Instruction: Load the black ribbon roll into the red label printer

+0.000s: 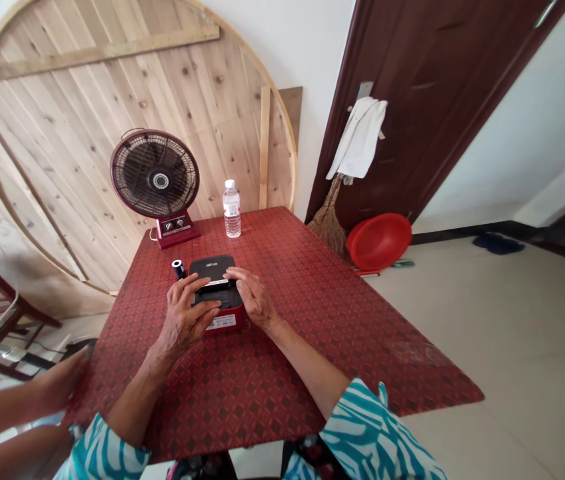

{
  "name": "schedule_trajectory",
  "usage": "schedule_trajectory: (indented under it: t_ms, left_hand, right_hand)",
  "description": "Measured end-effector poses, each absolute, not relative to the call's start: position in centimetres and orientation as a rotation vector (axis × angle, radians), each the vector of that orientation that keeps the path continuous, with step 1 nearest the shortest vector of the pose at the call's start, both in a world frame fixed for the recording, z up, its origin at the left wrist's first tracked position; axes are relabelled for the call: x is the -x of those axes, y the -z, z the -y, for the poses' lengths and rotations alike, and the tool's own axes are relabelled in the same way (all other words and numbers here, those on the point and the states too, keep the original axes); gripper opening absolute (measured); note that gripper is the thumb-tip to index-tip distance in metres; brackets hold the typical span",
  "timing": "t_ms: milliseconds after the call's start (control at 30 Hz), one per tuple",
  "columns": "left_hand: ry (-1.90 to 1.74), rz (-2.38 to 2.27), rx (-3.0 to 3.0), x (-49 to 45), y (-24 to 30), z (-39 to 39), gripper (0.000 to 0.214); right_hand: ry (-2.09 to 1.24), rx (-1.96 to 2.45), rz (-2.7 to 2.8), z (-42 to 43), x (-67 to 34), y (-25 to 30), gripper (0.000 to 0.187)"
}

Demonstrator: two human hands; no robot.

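A small red and black receipt printer (221,321) sits on the table in front of me, with a white label on its near side. Its black top (212,265) carries pale lettering, and a slot with a light strip crosses the middle. My left hand (185,313) holds the left side, fingertips near the slot and thumb lying across the nearer black part. From the right, my right hand (253,297) grips the printer, its fingertips bent at the slot's right end. Just beyond my left fingers stands a dark roll with a white end (178,269).
The table (282,373) has a red patterned cover. Toward its back stand a fan (155,177) and a water bottle (232,210). Another person's arm (27,400) reaches in at the left. Right of the table are a broom (330,220) and a red basin (382,240).
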State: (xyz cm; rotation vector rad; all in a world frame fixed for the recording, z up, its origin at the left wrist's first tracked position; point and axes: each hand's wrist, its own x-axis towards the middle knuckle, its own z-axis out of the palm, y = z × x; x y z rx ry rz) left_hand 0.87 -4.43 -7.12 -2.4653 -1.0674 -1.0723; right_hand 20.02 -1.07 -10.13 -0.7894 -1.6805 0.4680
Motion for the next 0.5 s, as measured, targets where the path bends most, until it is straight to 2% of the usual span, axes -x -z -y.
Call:
schedule_trajectory:
  t_ms: [233, 500]
  left_hand:
    - [1.141, 1.352, 2.479, 1.2, 7.2, 4.3, 0.032]
    - [1.140, 1.421, 2.426, 1.5, 8.0, 4.2, 0.030]
  right_hand:
    - [-0.370, 0.767, 1.744, 1.0, -20.4, 10.9, 0.040]
    - [-0.365, 0.819, 1.778, 1.0, -20.6, 11.4, 0.043]
